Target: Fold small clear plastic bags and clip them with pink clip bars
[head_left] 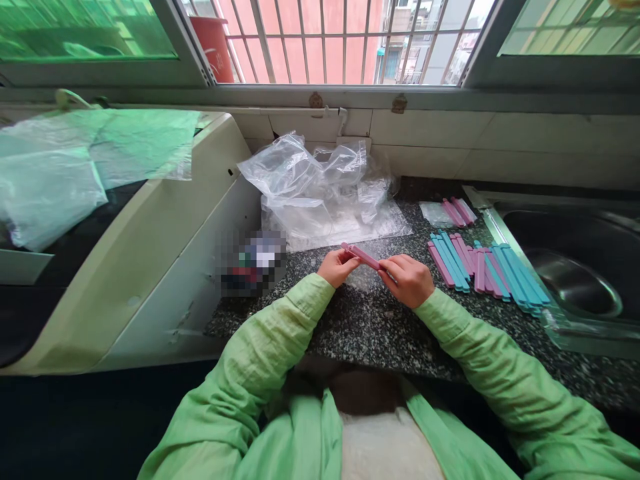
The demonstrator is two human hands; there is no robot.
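Note:
A pink bag clip point(364, 256), long and narrow, is held above the dark speckled counter between my two hands. My left hand point(338, 267) pinches its left end, and my right hand point(407, 279) grips the right end with thumb and fingers. To the right lie several pink and blue bag clips point(453, 257) in side-by-side groups. Farther back, a few more pink clips point(459, 212) rest beside a small clear packet point(436, 215). Crumpled clear plastic bags point(325, 180) are heaped beyond my hands.
At the right is a dark sink point(570, 227) with a metal rim. A large cream-coloured appliance point(165, 253), partly covered by plastic sheeting point(100, 147), stands on the left. A blurred-out object point(253, 263) sits by it. Behind the counter point(370, 333) are a tiled wall and a barred window.

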